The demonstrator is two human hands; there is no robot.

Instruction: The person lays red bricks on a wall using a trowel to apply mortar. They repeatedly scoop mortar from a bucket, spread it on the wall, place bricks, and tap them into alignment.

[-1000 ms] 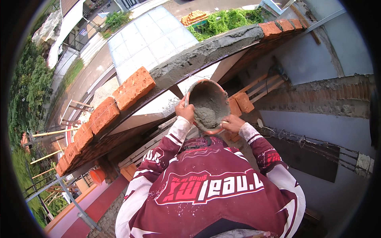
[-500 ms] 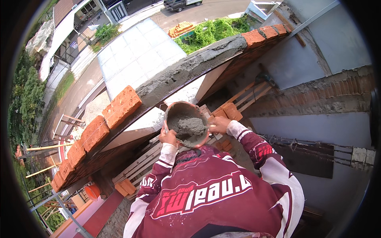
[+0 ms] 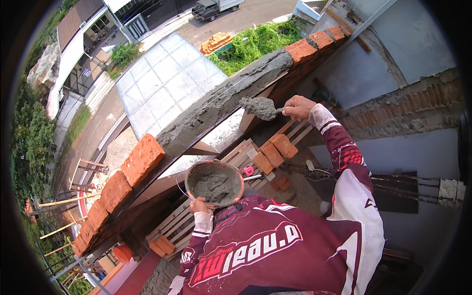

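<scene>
My left hand [image 3: 199, 205] is closed on the near rim of a round bucket [image 3: 241, 186], tilted to show the grey mortar [image 3: 215, 184] inside. Out to the right, my right hand [image 3: 298, 108] grips a trowel [image 3: 280, 110]; its blade is hidden under a heaped lump of wet mortar [image 3: 262, 108]. That lump hangs just on the near side of the brick wall, close to the mortar bed [image 3: 231, 91] spread along its top. Orange bricks sit at both ends of the bed, the nearest left brick [image 3: 142, 160] and the right brick [image 3: 300, 50].
A string line runs along the wall top. Below are wooden planks [image 3: 169, 221], a stack of bricks [image 3: 273, 153] and a pink tape measure [image 3: 249, 170]. Beyond the wall lie a pale roof [image 3: 169, 73], plants and a road with a truck [image 3: 211, 9]. A grey wall stands right.
My right hand has lifted the trowel out of the bucket with a load of mortar and moved it up and right toward the wall. The bucket has shifted lower and slightly left.
</scene>
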